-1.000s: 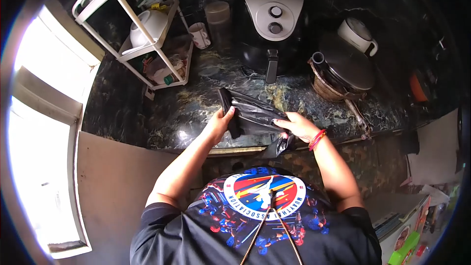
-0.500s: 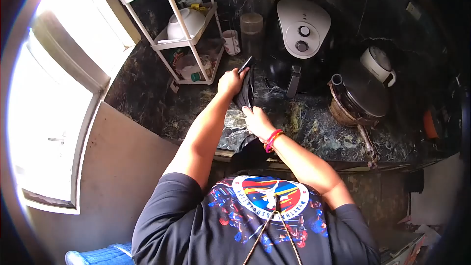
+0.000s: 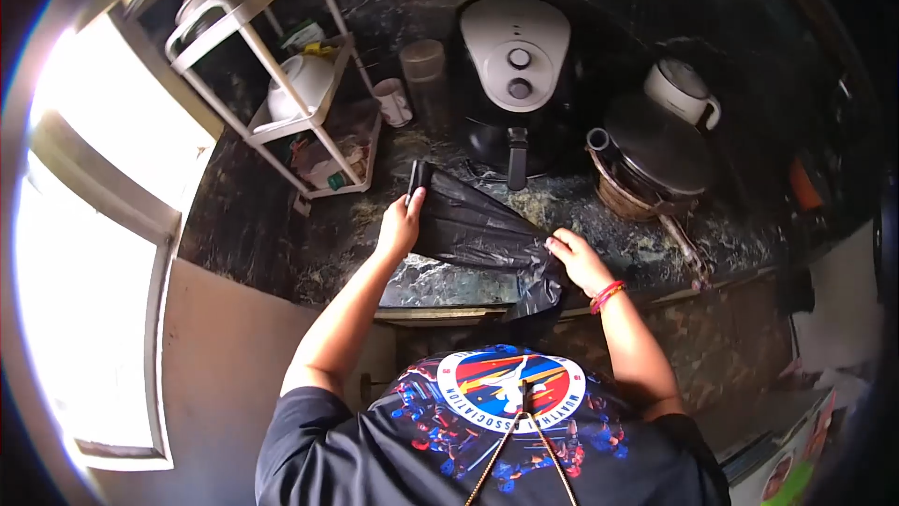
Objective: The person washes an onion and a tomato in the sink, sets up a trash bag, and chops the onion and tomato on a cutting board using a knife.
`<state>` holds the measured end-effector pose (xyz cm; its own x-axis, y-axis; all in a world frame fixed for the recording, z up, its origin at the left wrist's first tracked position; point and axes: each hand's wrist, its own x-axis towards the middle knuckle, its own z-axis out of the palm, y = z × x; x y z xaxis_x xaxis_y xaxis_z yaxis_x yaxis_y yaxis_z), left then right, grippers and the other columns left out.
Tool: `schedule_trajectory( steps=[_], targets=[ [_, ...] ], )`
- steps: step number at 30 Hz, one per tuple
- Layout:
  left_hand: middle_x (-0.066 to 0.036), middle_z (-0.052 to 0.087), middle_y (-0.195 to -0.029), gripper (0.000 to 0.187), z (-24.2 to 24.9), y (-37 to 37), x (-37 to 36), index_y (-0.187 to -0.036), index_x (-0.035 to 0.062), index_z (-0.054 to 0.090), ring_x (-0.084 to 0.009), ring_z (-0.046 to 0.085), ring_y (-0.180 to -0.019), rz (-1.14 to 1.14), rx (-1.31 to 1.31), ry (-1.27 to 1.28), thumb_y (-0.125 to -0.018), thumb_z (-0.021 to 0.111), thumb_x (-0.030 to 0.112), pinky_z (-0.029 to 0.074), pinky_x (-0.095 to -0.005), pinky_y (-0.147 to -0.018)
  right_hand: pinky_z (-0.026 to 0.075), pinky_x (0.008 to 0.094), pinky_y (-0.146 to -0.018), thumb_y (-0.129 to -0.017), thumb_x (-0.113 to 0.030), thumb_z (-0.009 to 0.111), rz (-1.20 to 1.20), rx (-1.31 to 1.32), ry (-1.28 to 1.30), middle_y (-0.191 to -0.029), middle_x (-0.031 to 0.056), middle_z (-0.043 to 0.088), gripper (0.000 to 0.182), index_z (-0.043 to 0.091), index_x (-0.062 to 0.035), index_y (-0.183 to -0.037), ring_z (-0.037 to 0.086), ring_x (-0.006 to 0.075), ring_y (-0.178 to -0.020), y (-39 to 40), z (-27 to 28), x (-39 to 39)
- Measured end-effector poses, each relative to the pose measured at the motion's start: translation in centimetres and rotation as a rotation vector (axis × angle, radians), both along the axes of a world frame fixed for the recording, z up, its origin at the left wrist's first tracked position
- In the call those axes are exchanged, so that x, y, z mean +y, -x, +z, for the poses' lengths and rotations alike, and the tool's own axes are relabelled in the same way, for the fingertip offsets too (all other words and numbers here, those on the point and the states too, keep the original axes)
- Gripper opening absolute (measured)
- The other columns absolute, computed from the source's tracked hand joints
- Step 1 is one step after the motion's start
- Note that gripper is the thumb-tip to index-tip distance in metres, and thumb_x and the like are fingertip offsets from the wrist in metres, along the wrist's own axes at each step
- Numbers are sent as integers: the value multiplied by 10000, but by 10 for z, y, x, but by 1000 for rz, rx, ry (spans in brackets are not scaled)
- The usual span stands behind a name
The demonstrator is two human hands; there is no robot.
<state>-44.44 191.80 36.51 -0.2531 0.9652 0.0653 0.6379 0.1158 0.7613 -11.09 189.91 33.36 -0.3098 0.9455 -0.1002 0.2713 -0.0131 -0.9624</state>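
Note:
A black plastic bag (image 3: 478, 227) is stretched between my two hands, over the front of the counter. My left hand (image 3: 403, 225) is closed around the roll of bags (image 3: 420, 176), which stands up above the thumb. From that roll the film fans out to the right. My right hand (image 3: 576, 260) pinches the bag's far side, and the loose, crumpled end hangs below it past the counter's edge. A red and yellow bracelet (image 3: 607, 296) circles my right wrist.
An air fryer (image 3: 518, 52) stands behind the bag. To the left are a white tiered rack (image 3: 309, 122), a cup (image 3: 392, 102) and a clear container (image 3: 423, 61). At right sit a dark-lidded pot (image 3: 660, 152) and a white kettle-like jug (image 3: 681, 94). A bright window (image 3: 94, 300) is at far left.
My hands have moved apart, the right one to the right and the left one to the left. The gathered black plastic is now spread wide. The camera view has shifted too.

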Motion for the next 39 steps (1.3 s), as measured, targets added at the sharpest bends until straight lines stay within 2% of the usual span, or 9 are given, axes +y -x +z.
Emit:
schedule_trajectory(
  steps=[2, 6, 10, 12, 18, 23, 28, 34, 39],
  targets=[
    [-209, 630, -789, 520, -7, -11, -3, -1014, -49, 593, -321, 628, -780, 3, -193, -102, -950, 461, 451, 452, -385, -724, 412, 285, -726, -942, -371, 533, -260, 196, 44, -790, 65, 587, 362, 603, -18, -899, 522, 111, -818, 12, 15, -10],
    [-177, 617, -751, 514, -18, -72, 8, -1002, -64, 582, -254, 568, -693, 36, -221, -254, -947, 480, 437, 442, -376, -688, 416, 382, -520, -936, -383, 520, -456, -279, -107, -579, 170, 570, 404, 664, -59, -742, 543, 234, -489, 49, 50, -18],
    [-129, 565, -589, 494, 4, -120, -3, -765, -20, 580, -222, 512, -515, -497, 411, -567, -959, 460, 419, 433, -379, -527, 497, 368, -508, -895, -264, 530, -542, -316, -978, -661, 173, 643, 291, 676, -60, -748, 620, 295, -531, 50, 72, -46],
    [-145, 578, -634, 570, 13, -75, -13, -785, -38, 615, -201, 515, -547, -387, -64, 152, -958, 425, 470, 446, -379, -551, 472, 447, -512, -944, -323, 479, -573, -743, -398, -606, 218, 578, 422, 648, -8, -718, 602, 381, -567, -55, -12, -79],
    [-85, 598, -687, 614, -25, -108, -21, -848, -61, 633, -166, 528, -681, -266, -359, 188, -954, 422, 506, 437, -340, -686, 461, 497, -561, -945, -378, 455, -871, -787, -212, -669, 247, 579, 430, 676, -52, -772, 591, 433, -641, -48, 5, -117],
    [-138, 610, -1150, 582, -47, -93, -1, -1190, -69, 527, -164, 568, -1027, -444, -661, 255, -874, 634, 407, 428, -284, -900, 459, 484, -512, -954, -366, 435, -909, -866, -386, -597, 228, 562, 489, 619, -37, -641, 586, 410, -565, -58, 16, -117],
    [-124, 637, -1033, 530, -17, -79, 4, -1161, -61, 548, -173, 553, -974, -660, -291, 469, -837, 668, 341, 381, -287, -911, 435, 459, -482, -927, -380, 502, -913, -838, -418, -563, 210, 540, 487, 570, -37, -589, 574, 389, -528, -61, 21, -133],
    [-133, 591, -1137, 447, -16, -152, -5, -1237, -26, 466, -195, 550, -1038, -553, -780, 476, -848, 585, 158, 413, -296, -928, 440, 349, -438, -901, -325, 544, -897, -812, -401, -581, 72, 616, 277, 662, -135, -737, 604, 244, -491, -39, 41, -120],
    [-200, 628, -951, 424, -14, -212, -34, -1017, -27, 571, -240, 606, -869, -895, 266, -114, -885, 567, 375, 469, -381, -800, 525, 346, -677, -823, -148, 551, -579, -598, -832, -750, 80, 666, 126, 666, -95, -825, 647, 218, -669, 20, 84, -126]
  ],
)
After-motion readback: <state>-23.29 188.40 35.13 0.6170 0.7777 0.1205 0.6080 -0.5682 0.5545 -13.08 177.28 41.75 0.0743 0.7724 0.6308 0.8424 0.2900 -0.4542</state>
